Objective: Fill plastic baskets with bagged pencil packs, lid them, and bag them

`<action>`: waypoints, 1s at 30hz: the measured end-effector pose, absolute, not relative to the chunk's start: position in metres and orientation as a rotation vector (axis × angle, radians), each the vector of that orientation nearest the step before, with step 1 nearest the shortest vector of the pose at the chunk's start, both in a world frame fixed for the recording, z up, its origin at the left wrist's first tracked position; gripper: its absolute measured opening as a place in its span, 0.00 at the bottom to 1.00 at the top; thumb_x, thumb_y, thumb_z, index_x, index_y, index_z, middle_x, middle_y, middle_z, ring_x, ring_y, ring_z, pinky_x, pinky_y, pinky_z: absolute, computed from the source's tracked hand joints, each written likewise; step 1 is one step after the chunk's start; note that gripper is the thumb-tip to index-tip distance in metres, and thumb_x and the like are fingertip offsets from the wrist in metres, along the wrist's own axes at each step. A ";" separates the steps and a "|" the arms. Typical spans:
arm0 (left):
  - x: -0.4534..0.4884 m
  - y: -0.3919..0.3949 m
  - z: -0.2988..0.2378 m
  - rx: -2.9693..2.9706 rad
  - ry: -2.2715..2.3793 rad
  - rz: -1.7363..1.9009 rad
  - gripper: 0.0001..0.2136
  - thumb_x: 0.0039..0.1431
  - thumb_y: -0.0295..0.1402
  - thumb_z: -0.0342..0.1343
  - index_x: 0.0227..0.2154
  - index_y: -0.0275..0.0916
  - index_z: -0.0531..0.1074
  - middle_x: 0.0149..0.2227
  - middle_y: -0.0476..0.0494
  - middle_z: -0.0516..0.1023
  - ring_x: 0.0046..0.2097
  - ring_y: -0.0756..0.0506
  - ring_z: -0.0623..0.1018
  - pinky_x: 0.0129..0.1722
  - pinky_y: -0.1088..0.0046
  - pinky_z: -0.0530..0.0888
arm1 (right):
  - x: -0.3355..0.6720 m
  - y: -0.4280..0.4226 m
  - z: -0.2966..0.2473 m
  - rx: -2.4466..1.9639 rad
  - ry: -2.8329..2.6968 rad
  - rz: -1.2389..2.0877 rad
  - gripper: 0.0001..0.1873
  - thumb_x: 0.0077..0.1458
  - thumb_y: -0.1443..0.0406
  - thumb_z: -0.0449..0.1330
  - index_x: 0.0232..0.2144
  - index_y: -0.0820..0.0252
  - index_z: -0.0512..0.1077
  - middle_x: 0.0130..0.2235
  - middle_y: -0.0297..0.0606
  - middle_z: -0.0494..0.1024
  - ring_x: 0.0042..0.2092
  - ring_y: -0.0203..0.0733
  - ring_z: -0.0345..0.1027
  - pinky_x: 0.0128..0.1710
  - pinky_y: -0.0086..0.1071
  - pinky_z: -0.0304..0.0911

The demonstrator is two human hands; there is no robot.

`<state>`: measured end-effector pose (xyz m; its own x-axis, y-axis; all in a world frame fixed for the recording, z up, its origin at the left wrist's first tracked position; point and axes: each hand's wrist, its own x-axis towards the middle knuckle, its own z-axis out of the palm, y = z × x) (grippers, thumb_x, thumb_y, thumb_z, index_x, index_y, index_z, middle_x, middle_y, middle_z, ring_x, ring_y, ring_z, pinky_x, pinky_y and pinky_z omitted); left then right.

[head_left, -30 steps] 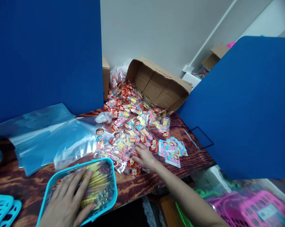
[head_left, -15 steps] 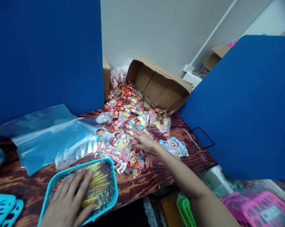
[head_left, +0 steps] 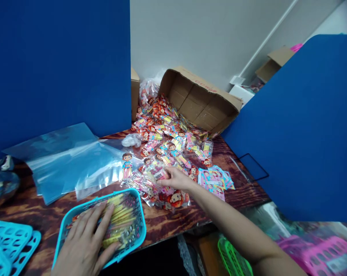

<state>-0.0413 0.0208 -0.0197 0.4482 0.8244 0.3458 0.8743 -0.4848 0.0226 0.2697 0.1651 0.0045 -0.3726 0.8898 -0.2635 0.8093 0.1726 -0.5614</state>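
Packets (head_left: 173,149) are heaped on the worktop (head_left: 156,224) beneath and beyond the right hand (head_left: 168,177), whose fingers are bent down over the near part of the heap; a pinkish packet is seen between its thumb and fingertips, but whether it is gripped cannot be told. The left hand (head_left: 83,241) is laid palm down, fingers outspread, on wrapped yellow sticks (head_left: 122,218) inside a blue basket (head_left: 143,220). Beyond the right hand, a carton (head_left: 202,103) is tipped on its side, with packets spilled out from its mouth. Printed cards (head_left: 215,178) are fanned just to the right of that hand, and a crumpled clear bag (head_left: 132,140) is set beyond it to the left. Clear sheets (head_left: 61,157) are spread beyond the left hand, and holed blue panels (head_left: 15,237) are stacked to its left. Below the right forearm, a green basket (head_left: 233,257) is partly seen.
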 end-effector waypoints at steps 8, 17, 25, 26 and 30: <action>-0.042 0.019 -0.017 -2.499 -1.516 -0.442 0.39 0.55 0.55 0.48 0.64 0.41 0.45 0.58 0.37 0.65 0.54 0.35 0.67 0.52 0.57 0.62 | 0.211 0.117 -0.027 -1.651 -2.670 0.216 0.17 0.48 0.60 0.60 0.40 0.62 0.70 0.44 0.47 0.69 0.47 0.52 0.60 0.45 0.42 0.56; -0.050 0.020 -0.017 -2.515 -1.505 -0.496 0.38 0.57 0.56 0.43 0.64 0.40 0.45 0.57 0.34 0.65 0.53 0.34 0.68 0.52 0.56 0.62 | 0.266 0.133 0.010 -1.526 -2.205 0.934 0.22 0.50 0.59 0.60 0.47 0.60 0.68 0.34 0.33 0.71 0.32 0.36 0.63 0.31 0.27 0.57; -0.066 0.025 -0.022 -2.500 -1.573 -0.443 0.39 0.56 0.58 0.40 0.64 0.40 0.42 0.57 0.32 0.64 0.52 0.31 0.68 0.51 0.52 0.63 | 0.338 0.106 0.012 -1.462 -2.378 0.983 0.14 0.47 0.63 0.63 0.38 0.60 0.72 0.40 0.38 0.72 0.41 0.41 0.66 0.40 0.31 0.60; -0.067 0.026 -0.022 -2.497 -1.569 -0.451 0.39 0.56 0.58 0.40 0.64 0.39 0.42 0.57 0.31 0.63 0.52 0.31 0.68 0.50 0.51 0.63 | 0.334 0.100 0.005 -1.448 -2.454 0.941 0.14 0.47 0.64 0.63 0.38 0.59 0.72 0.46 0.41 0.71 0.46 0.43 0.65 0.44 0.33 0.60; -0.068 0.028 -0.022 -2.502 -1.564 -0.457 0.39 0.56 0.58 0.39 0.64 0.39 0.41 0.57 0.31 0.63 0.51 0.30 0.68 0.50 0.50 0.64 | 0.311 0.086 -0.023 -1.425 -2.731 0.636 0.13 0.50 0.65 0.60 0.40 0.58 0.70 0.59 0.45 0.61 0.59 0.50 0.54 0.56 0.44 0.50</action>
